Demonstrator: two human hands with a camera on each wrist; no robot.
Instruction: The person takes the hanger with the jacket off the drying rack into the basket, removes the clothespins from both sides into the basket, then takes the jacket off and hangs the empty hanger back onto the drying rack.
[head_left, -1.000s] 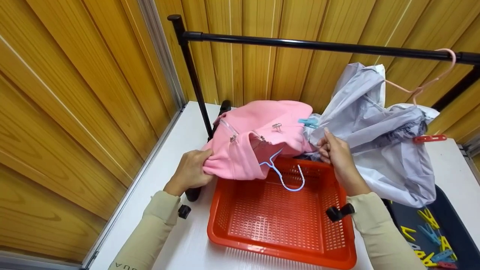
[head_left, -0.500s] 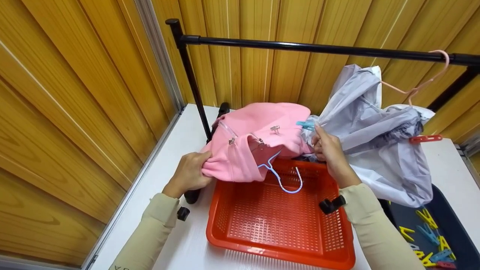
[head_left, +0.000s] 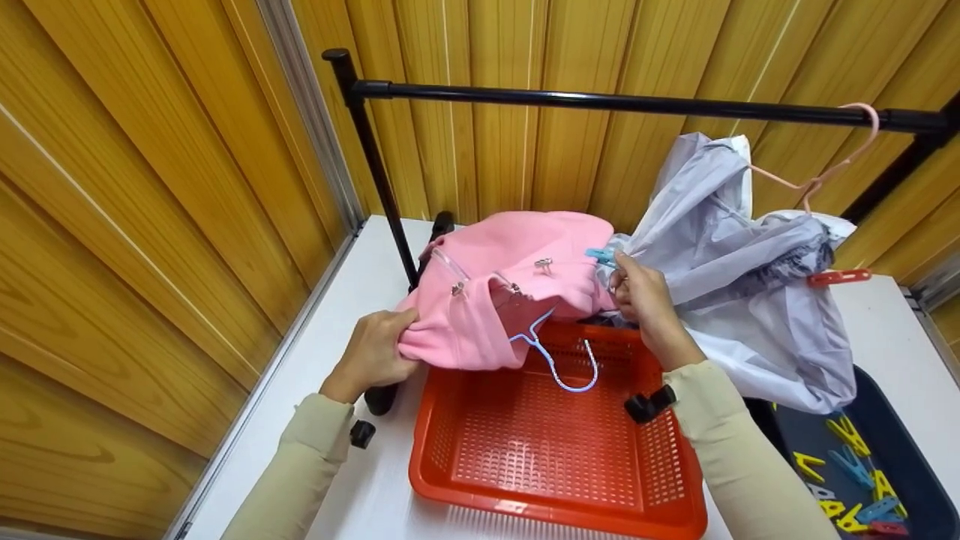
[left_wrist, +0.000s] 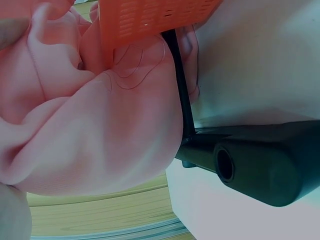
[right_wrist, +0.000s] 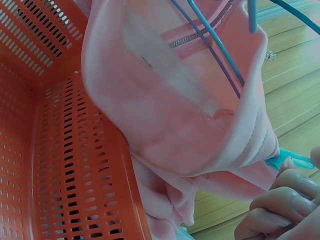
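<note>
My left hand [head_left: 371, 352] grips the near left corner of a pink garment [head_left: 525, 232], bunching the cloth. The garment has zippers and lies partly over the back of a red basket [head_left: 517, 506]. From its opening comes the hook of a blue-and-white hanger [head_left: 575, 389]. At the garment's right edge, my right hand [head_left: 645, 304] pinches a light-blue clothespin [head_left: 598, 256] between thumb and forefinger. The right wrist view shows the clothespin [right_wrist: 297, 159] at the cloth edge, with the other fingers curled beneath it.
A black rail [head_left: 600, 101] runs across the back. A pale grey-white garment [head_left: 720, 217] hangs there on a pink hanger [head_left: 817, 182], with a red clothespin [head_left: 840, 277] on it. A dark tray [head_left: 911, 442] at the right holds several clothespins. A black stand foot [left_wrist: 265, 160] lies near my left wrist.
My right hand has moved left from beside the blue clothespin and has taken hold of its end. My left hand keeps its grip on the pink garment. The head view has shifted slightly.
</note>
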